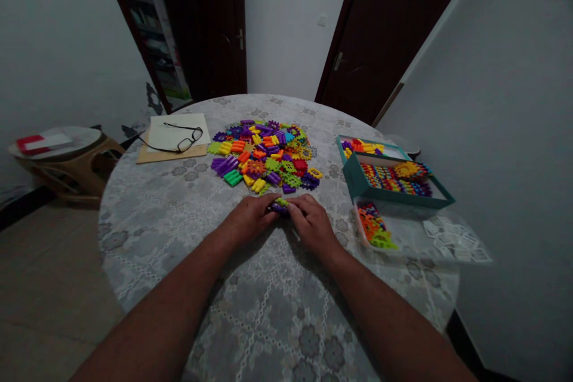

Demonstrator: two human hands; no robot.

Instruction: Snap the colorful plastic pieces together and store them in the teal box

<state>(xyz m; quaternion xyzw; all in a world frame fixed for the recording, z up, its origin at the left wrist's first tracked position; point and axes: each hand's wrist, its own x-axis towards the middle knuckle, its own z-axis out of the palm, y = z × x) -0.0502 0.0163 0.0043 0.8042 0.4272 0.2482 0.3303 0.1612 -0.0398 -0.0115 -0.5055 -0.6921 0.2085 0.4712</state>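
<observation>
Between my two hands, low over the near side of the toy heap, are small plastic building pieces [280, 205], one yellow-green and one dark purple, in contact with each other. My left hand [253, 218] has its fingers closed on them from the left. From the right, my right hand [313, 224] grips the same pieces, thumb on the yellow-green one. My fingers hide most of their shape. Just beyond lies a heap of gear-shaped and tube-like building pieces [272, 165] in purple, yellow, orange, green, red and blue.
A teal box [394, 193] of sorted pieces stands on the right, with its other half behind. Nearer is a clear plastic tub [362, 230] of pieces beside a bag of white parts [456, 239]. Eyeglasses [184, 144] rest on papers [156, 131] at left. A patterned cloth covers the round table [255, 322].
</observation>
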